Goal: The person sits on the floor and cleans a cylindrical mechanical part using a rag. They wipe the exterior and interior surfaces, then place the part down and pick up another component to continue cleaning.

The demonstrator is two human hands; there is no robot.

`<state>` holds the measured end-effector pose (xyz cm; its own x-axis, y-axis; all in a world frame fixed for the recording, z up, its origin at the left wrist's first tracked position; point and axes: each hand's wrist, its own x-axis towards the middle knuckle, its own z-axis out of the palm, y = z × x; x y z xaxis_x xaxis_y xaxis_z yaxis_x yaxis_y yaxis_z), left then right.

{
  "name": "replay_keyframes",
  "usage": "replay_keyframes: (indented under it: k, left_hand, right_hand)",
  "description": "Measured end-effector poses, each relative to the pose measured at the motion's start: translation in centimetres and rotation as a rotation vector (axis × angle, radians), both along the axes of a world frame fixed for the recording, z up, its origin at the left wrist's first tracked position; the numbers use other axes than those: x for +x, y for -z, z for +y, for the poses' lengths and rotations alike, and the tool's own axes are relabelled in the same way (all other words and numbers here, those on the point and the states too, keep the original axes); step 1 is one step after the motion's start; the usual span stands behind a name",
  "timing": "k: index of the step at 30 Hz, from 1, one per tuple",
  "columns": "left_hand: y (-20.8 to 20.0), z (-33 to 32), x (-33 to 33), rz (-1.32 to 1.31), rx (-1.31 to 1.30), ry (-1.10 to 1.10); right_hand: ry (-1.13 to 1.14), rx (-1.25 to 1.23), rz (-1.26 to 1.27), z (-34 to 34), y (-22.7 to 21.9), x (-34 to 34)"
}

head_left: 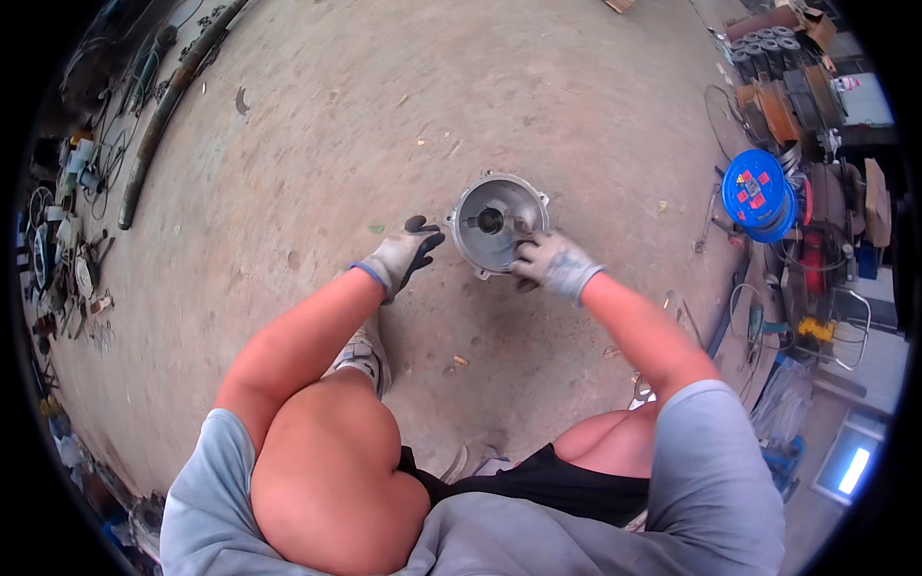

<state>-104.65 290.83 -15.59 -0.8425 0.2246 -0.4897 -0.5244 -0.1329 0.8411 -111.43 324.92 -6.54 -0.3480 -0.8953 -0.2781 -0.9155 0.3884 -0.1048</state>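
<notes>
A round, bowl-shaped grey metal housing (471, 242) with small lugs around its rim and a dark hole in its middle stands on the concrete floor in front of me. My right hand (555, 264), in a grey-white glove, is closed over the housing's right rim, its fingers reaching inside and the thumb lower down outside. To the left of the rim, my left hand (401, 255) is held apart from the metal, in a pale glove with dark fingertips. Its fingers are spread and hold nothing.
A blue reel (759, 197) stands at the right among stacked metal parts and tools. A long dark pipe (163, 120) lies at the far left. Cables and assorted parts (82, 254) line the left edge. My shoe (363, 355) is near my left forearm.
</notes>
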Motion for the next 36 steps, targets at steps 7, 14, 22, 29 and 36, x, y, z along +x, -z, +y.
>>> replay_keyframes:
  k: [7,14,22,29,36]
  left_hand:
    - [-5.6,3.9,-4.4,0.344,-0.842,0.298]
    - [-7.1,6.9,-6.0,0.23,-1.181,0.844]
    - [-8.3,7.6,-7.2,0.193,-1.222,0.879]
    - [-9.5,7.9,-7.9,0.146,-1.228,0.937]
    - [-8.9,8.3,-7.9,0.168,-1.26,0.954]
  right_hand:
    - [0.904,-0.584,-0.266,6.6,0.4,-11.1]
    - [0.487,-0.112,0.016,-10.2,1.9,-9.0]
    - [0.95,-0.202,0.033,-2.7,2.3,-6.5]
    - [1.332,-0.21,0.129,-2.9,3.4,-0.9]
    - [0.916,-0.269,0.139,-6.4,4.3,-6.6]
